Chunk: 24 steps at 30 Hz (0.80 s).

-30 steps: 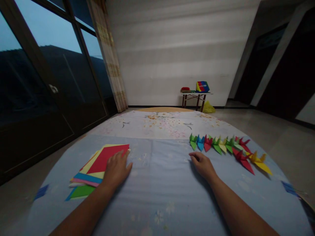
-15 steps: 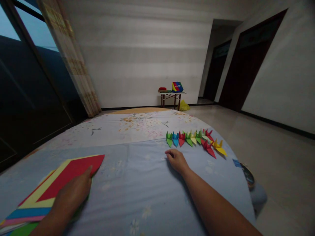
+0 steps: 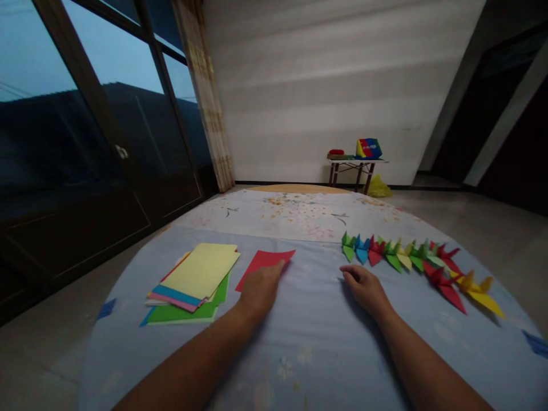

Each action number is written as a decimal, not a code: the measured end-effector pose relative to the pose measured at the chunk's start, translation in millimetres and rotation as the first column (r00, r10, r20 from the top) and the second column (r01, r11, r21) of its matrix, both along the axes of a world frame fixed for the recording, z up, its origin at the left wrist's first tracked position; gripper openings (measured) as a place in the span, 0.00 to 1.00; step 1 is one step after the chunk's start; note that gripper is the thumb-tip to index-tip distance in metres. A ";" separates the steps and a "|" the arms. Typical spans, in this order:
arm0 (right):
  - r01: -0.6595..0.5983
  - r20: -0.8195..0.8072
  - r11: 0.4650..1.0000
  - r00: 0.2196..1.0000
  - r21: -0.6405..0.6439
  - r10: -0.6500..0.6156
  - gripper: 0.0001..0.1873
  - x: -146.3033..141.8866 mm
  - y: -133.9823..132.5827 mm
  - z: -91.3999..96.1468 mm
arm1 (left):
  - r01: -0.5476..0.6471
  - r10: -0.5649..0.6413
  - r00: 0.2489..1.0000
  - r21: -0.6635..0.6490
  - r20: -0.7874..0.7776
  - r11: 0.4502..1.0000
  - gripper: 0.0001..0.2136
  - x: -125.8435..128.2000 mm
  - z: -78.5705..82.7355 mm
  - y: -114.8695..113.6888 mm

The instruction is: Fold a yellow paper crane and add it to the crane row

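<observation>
My left hand (image 3: 259, 289) lies flat on a red paper sheet (image 3: 266, 262) on the blue cloth (image 3: 308, 342), fingers stretched out over the sheet's near part. To its left sits a stack of coloured paper (image 3: 192, 282) with a yellow sheet on top. My right hand (image 3: 363, 287) rests on the cloth with its fingers curled under, nothing visible in them. Just beyond it runs a row of several folded paper cranes (image 3: 406, 257) in green, blue, red and yellow.
The cloth covers a round table with a floral white cloth (image 3: 295, 214) at the far side. Glass doors (image 3: 85, 148) and a curtain (image 3: 205, 97) stand left. A small table (image 3: 355, 168) with a coloured box is against the far wall.
My left hand has slid the red sheet off the stack and rightwards onto the cloth, leaving yellow on top. My right hand has stayed put. The camera swung right, then back.
</observation>
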State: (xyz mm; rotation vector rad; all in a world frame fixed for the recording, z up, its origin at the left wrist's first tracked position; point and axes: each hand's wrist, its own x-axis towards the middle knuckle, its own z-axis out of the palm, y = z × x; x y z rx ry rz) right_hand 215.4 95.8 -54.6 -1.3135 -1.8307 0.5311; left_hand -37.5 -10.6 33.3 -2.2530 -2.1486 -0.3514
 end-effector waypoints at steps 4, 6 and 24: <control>0.011 0.008 0.999 1.000 -0.035 -0.011 0.18 1.6 0.7 -1.2 | 0.025 -0.025 1.000 0.003 0.013 1.000 0.22 6.9 -10.8 -0.3; 0.014 0.021 0.999 1.000 -0.046 -0.013 0.19 2.4 1.9 -2.5 | 0.016 -0.016 1.000 0.019 0.022 1.000 0.21 5.8 -14.1 -0.2; 0.013 0.020 1.000 1.000 -0.006 -0.013 0.16 0.6 0.8 -0.8 | -0.349 0.448 0.892 0.526 -0.068 0.775 0.26 -137.6 57.5 -15.9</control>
